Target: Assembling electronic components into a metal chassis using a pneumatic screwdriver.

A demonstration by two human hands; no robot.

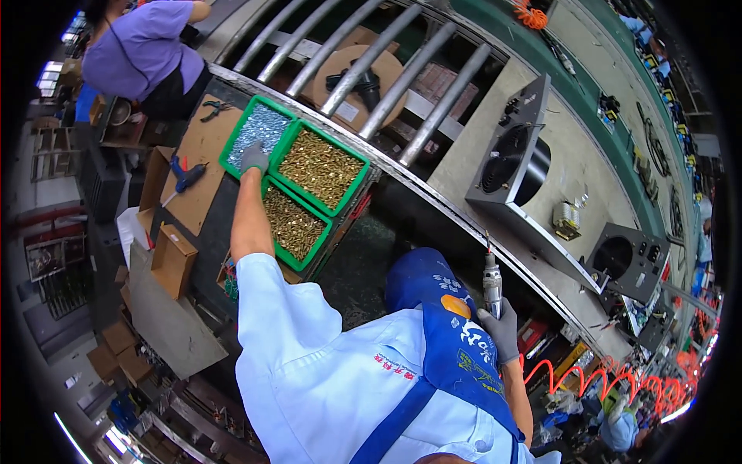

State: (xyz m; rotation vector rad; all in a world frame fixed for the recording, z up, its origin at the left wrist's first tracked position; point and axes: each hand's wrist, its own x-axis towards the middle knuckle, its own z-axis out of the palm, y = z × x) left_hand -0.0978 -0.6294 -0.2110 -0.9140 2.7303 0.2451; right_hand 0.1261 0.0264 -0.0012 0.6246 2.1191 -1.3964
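My left hand [253, 158], in a grey glove, reaches into a green bin [227, 144] of small silver screws [261, 127]. Its fingertips are down at the screws, and whether they pinch any is too small to make out. Beside that bin are two more green bins holding brass-coloured screws [321, 166]. My right hand [502, 329], also gloved in grey, is wrapped round a silver air screwdriver [492, 282], its bit pointing away from me. Beyond the screwdriver, a black panel with a round fan opening [506, 158] stands on the bench.
Metal rollers [375, 69] run along the far side. A second black panel [626, 261] and a copper-wound transformer [566, 220] lie to the right. A blue glue gun [185, 176] and pliers [215, 110] rest on cardboard at left. A red coiled hose [595, 379] hangs at right. A co-worker [143, 58] stands far left.
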